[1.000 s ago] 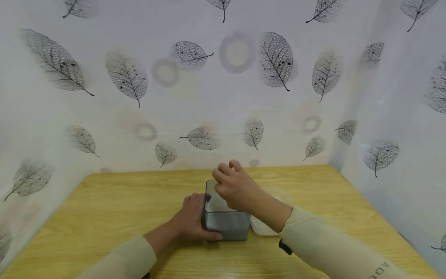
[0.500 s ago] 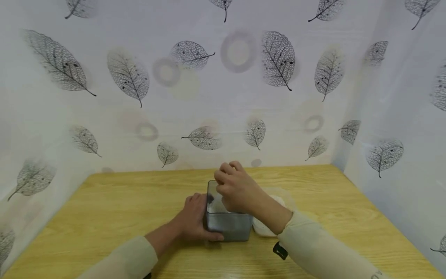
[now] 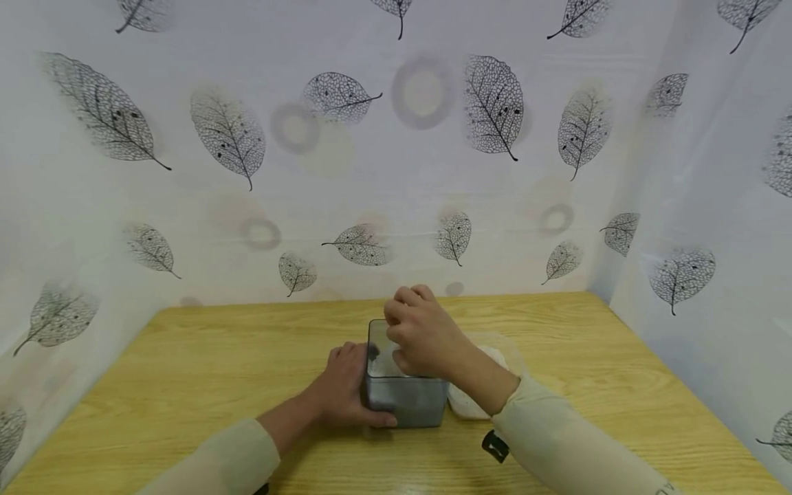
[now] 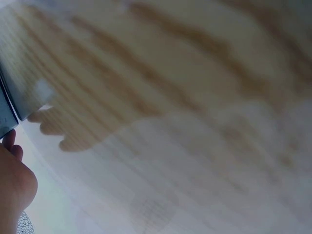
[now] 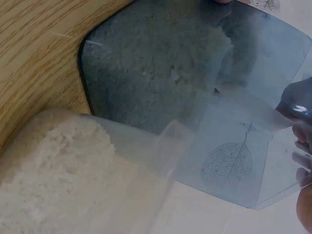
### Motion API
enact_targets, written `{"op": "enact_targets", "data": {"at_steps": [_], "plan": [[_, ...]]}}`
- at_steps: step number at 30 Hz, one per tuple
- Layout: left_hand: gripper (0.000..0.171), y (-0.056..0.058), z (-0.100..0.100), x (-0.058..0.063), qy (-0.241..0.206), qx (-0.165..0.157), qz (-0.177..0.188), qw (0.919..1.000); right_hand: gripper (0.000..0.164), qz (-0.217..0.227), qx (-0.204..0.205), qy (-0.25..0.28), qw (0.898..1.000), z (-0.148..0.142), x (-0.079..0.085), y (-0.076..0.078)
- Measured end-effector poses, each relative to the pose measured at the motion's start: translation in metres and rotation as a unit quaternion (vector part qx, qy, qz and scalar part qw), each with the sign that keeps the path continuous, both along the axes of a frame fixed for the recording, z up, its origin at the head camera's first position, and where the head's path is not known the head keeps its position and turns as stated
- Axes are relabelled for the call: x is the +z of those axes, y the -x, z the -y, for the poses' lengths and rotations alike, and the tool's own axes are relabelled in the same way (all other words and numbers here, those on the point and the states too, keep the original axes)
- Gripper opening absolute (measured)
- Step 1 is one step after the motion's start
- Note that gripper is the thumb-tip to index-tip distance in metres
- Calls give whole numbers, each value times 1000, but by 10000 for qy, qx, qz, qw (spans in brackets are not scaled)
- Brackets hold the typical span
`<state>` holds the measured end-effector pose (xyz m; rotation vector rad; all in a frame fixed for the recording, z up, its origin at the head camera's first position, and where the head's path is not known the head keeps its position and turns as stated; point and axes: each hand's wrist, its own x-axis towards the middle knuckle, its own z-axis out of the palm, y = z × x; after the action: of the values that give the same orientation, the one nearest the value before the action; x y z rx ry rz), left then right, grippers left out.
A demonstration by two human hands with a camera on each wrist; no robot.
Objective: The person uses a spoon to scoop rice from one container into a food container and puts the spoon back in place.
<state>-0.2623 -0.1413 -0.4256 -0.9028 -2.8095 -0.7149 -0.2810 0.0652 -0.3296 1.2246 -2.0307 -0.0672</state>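
Note:
A grey see-through box (image 3: 405, 402) stands on the table with pale, rice-like grains inside. My left hand (image 3: 343, 388) grips its left side, thumb along the front wall. Over the box's open top is my right hand (image 3: 427, 340), fingers curled. At the right edge of the right wrist view, fingers (image 5: 302, 158) are beside a dark, shiny grey piece (image 5: 297, 100); its full shape is hidden, so its kind is unclear. To the box's right lies a clear container or bag with white rice-like grains (image 5: 58, 170), partly covered by my right forearm in the head view.
The wood-grain table (image 3: 216, 371) spreads out on both sides of the box. Leaf-patterned sheeting (image 3: 346, 172) closes off the back and both sides. A black strap piece (image 3: 495, 445) hangs under the right sleeve.
The right hand has shifted very slightly to the right over the box and tilted a little. The left hand keeps its grip on the box, which stays put on the table.

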Motion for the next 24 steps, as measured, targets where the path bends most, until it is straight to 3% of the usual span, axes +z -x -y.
{"op": "enact_targets", "data": {"at_steps": [24], "plan": [[101,-2,-1,3,49,8,-26,10000,20,119,-83,77,9999,-2,0,0]]}}
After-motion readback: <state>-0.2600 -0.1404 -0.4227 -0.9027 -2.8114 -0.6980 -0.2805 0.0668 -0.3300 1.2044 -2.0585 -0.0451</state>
